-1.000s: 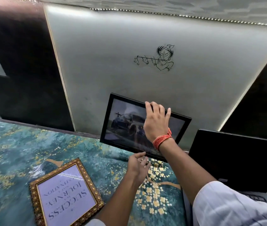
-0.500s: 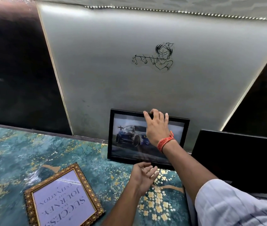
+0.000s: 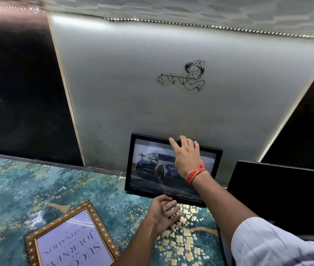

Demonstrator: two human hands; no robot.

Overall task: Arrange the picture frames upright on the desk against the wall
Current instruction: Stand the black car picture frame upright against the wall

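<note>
1. Grey wall panel straight ahead, line-drawn sticker on it, LED strip along the top edge.
2. Bench has a teal-and-gold patterned cover with flower print near me.
3. Black frame with a car photo stands upright on the bench, back against the wall panel, bottom edge on the cover.
4. My right hand is on its top rail, fingers curled over the edge, gripping it. Orange thread band on that wrist, white sleeve lower down.
5. My left hand is just in front of the black frame's bottom edge, fingers loose and spread, holding nothing. Can't tell if it touches the frame.
6. Gold frame with a text print lies flat on the bench, lower left, well apart from the wall.
7. Dark laptop screen sits right of the black frame, just beside it.
</note>
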